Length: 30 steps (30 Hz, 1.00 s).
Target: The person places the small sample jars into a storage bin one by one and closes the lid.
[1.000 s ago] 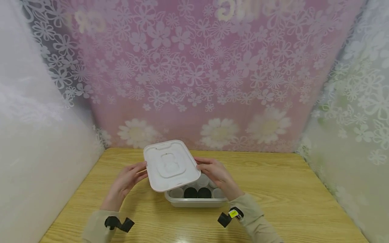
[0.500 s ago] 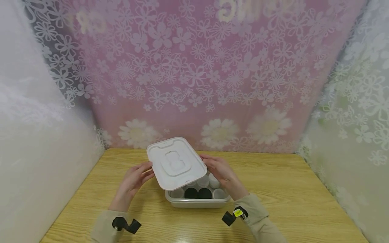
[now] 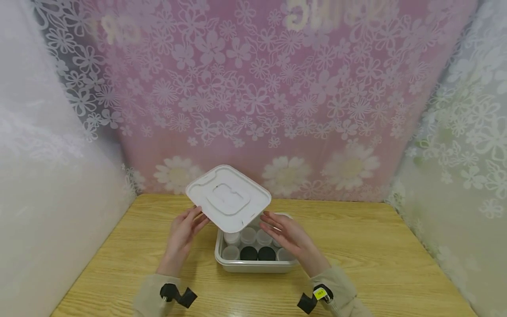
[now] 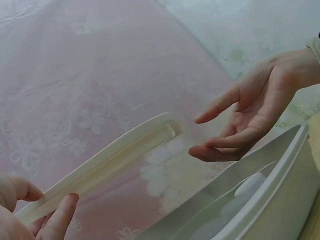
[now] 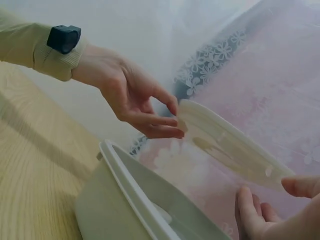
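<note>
My left hand (image 3: 183,235) pinches the edge of a white rounded-square lid (image 3: 229,198) between thumb and fingers. The lid is tilted above a white plastic box (image 3: 257,267), and its ridged face shows in the head view. My right hand (image 3: 292,237) is held over the box's right side, its fingers loosely extended. In the left wrist view a gap separates the right hand (image 4: 255,110) from the far end of the lid (image 4: 125,150). Inside the box stand several small round containers, some with pale tops (image 3: 248,236) and two with black tops (image 3: 248,253).
The box stands on a wood-grain table (image 3: 368,255). Behind it hangs a pink flowered curtain (image 3: 253,110), with pale sheets (image 3: 51,167) at both sides. Each wrist wears a small black camera (image 3: 178,296).
The lid has turned and risen away from the box, showing more of the containers. My right hand has let go of the lid's edge; my left hand still holds it and has moved right.
</note>
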Available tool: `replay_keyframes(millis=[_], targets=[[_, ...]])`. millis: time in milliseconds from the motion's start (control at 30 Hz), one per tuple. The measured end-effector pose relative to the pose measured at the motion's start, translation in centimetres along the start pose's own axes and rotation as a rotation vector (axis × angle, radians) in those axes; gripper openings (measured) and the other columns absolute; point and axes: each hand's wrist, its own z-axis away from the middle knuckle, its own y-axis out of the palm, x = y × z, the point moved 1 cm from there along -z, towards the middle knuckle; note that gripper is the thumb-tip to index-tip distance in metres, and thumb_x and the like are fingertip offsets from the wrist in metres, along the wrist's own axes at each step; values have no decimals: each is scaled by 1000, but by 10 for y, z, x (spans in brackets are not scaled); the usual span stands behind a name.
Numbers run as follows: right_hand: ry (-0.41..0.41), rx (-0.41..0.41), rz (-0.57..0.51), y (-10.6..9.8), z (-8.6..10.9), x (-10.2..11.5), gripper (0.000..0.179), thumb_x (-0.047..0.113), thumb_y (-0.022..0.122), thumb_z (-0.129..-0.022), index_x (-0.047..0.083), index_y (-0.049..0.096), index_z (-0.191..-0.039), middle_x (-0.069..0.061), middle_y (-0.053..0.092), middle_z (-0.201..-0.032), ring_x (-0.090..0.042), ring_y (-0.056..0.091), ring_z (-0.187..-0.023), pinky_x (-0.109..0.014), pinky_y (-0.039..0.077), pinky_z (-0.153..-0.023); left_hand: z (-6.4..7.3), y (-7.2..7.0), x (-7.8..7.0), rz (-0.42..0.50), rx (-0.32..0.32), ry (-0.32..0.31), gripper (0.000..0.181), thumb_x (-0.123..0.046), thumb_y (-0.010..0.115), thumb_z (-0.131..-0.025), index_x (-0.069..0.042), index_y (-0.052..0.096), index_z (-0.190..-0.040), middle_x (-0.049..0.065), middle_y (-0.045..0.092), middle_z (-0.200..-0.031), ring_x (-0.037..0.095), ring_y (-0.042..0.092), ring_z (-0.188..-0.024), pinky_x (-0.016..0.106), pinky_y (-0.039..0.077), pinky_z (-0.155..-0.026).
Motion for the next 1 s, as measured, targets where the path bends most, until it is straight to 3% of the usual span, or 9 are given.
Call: replay_keyframes(millis=[133,367,567,767,1000], targets=[[-30,9,-17,2,1,-1,24,9,48,-108,0,60,-126,-11,62,-126,-21,62,-117,-31,48,-107,4,12,8,-1,3,30,45,-10,54,-105,17,42,-139,14,55,-125,8,72,-91,23,57,-88],[-63,-93,-22,-2,2,3,30,2,48,-106,-9,48,-134,-6,66,-111,-14,67,-104,-27,53,-97,9,26,22,8,20,52,42,-7,57,-103,16,44,-136,13,58,-115,13,71,-94,25,58,-86],[-76,-101,-53,-12,3,11,20,-1,47,-106,1,67,-108,-5,73,-102,-14,71,-98,-25,56,-92,11,29,26,-3,43,22,39,-7,59,-103,12,47,-134,12,62,-113,15,73,-96,27,58,-88],[-86,-50,-26,-22,6,20,30,-1,46,-106,9,73,-99,-3,74,-102,-13,71,-98,-24,55,-92,11,25,25,-33,80,-23,45,-20,60,-104,9,50,-136,11,66,-115,16,72,-102,28,58,-87],[-71,32,57,-46,14,37,26,4,49,-106,11,74,-102,-2,71,-105,-10,69,-100,-22,55,-91,6,-1,13,9,123,-76,64,-42,35,-111,11,39,-146,10,64,-117,15,72,-98,31,57,-91]])
